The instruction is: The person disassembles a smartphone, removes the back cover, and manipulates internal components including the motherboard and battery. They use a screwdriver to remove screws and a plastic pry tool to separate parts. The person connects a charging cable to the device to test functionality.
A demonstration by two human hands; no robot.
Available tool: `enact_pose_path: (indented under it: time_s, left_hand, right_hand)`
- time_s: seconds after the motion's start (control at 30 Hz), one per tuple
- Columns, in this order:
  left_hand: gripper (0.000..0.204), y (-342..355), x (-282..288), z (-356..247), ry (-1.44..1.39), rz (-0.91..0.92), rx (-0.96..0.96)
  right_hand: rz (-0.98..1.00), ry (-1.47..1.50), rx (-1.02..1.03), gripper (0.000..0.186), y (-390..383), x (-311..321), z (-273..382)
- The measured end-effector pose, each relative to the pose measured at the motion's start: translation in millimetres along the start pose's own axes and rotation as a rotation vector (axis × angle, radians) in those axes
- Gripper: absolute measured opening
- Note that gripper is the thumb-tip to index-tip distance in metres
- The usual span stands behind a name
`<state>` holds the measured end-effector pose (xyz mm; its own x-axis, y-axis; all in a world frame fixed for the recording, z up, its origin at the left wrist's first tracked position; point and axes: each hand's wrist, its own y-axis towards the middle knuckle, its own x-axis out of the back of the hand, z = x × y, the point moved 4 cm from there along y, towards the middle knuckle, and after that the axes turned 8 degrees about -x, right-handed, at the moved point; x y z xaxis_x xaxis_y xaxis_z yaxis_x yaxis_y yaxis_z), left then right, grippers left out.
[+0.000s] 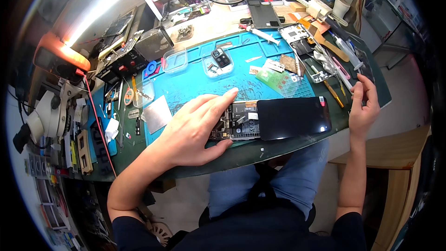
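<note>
My left hand spans an opened smartphone, its thumb on the near edge and its fingers at the far edge. The phone's battery and inner boards are bare. A black display panel with a small red tab lies face up over the right part of the phone. At the table's right edge is my right hand, its fingers curled and thumb drawn in. The end of a thin white stick and a syringe are close to it. Whatever those fingers hold is not clear.
A blue work mat carries a clear tray with a camera module. Another phone frame, a yellow-handled tool and several tools crowd the right. An orange meter and microscope stand left.
</note>
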<state>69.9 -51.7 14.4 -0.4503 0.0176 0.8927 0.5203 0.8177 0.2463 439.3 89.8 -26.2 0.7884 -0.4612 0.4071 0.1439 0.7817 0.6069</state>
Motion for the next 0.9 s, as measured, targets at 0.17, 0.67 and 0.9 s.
enact_pose_path:
  time_s: [0.17,0.67,0.9]
  left_hand:
    - [0.107,-8,0,9,-0.054,-0.016,-0.037]
    - [0.069,-37,20,7,-0.060,-0.228,-0.231]
    - [0.071,-39,3,-6,0.086,-0.180,-0.300]
  right_hand:
    - [0.106,-0.060,0.084,0.011,6,-1,16]
    - [0.416,-0.505,0.151,0.028,30,7,14]
    - [0.306,0.147,-0.430,0.007,-7,52,39]
